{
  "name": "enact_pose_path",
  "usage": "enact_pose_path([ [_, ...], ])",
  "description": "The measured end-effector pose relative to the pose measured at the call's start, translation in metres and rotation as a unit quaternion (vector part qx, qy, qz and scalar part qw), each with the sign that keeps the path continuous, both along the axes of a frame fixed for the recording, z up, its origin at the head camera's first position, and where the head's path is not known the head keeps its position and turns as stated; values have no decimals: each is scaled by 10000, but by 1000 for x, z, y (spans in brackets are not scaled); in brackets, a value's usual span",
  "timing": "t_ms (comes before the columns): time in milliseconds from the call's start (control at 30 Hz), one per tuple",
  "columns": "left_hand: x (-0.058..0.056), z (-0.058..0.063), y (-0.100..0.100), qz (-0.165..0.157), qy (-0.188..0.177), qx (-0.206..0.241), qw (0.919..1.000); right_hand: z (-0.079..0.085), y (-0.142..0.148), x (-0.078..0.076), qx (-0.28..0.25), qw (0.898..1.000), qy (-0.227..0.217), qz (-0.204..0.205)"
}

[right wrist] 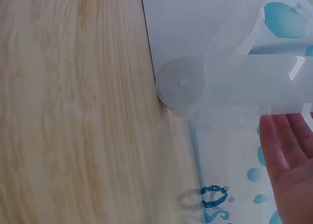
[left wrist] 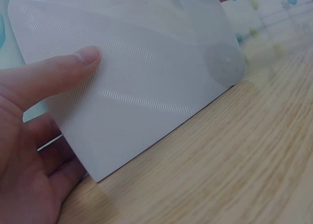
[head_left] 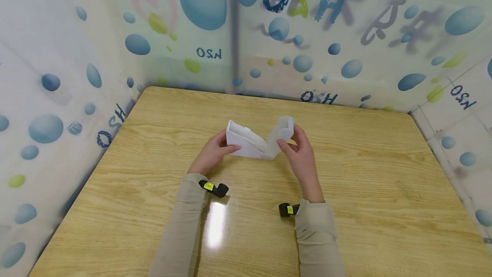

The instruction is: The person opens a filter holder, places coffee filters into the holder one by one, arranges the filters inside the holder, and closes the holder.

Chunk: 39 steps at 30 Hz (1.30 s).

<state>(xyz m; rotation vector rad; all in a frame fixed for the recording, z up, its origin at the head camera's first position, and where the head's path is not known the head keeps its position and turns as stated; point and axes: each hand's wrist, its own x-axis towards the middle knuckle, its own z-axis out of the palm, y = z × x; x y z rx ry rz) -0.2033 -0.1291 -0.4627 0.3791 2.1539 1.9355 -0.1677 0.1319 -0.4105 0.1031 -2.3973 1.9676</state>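
A slim white plastic box point(head_left: 250, 149) stands on its edge on the table, with its hinged translucent lid point(head_left: 274, 135) swung up at the right end. My left hand point(head_left: 209, 154) grips the box's left end, the thumb flat on the near face and the fingers behind. The ribbed near face of the box point(left wrist: 142, 92) shows large in the left wrist view. My right hand point(head_left: 303, 157) holds the raised end of the lid between thumb and fingers. A round pivot point(right wrist: 182, 83) joins lid and box. The inside of the box is mostly hidden.
The wooden table point(head_left: 369, 183) extends around both hands. A patterned back wall point(head_left: 253, 46) stands behind its far edge, with side walls at left and right. Black wrist cameras point(head_left: 219, 189) sit at both cuffs, and light glares off the tabletop between the forearms.
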Motion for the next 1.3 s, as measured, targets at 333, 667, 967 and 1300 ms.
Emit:
enact_pose_path([
  [333, 0, -1, -1, -31, 9, 70, 10000, -1, -7, 0, 701, 9974, 6, 141],
  [667, 0, 1, 0, -17, -96, 9, 10000, -8, -13, -2, 1025, 9943, -63, 288],
  [967, 2, 8, 0, -9, -200, -13, 9998, -11, -16, -3, 1320, 9903, -203, 394],
  [1300, -1, -1, 0, 64, 52, -172, 9998, -17, -16, -5, 1663, 9843, -297, 509],
])
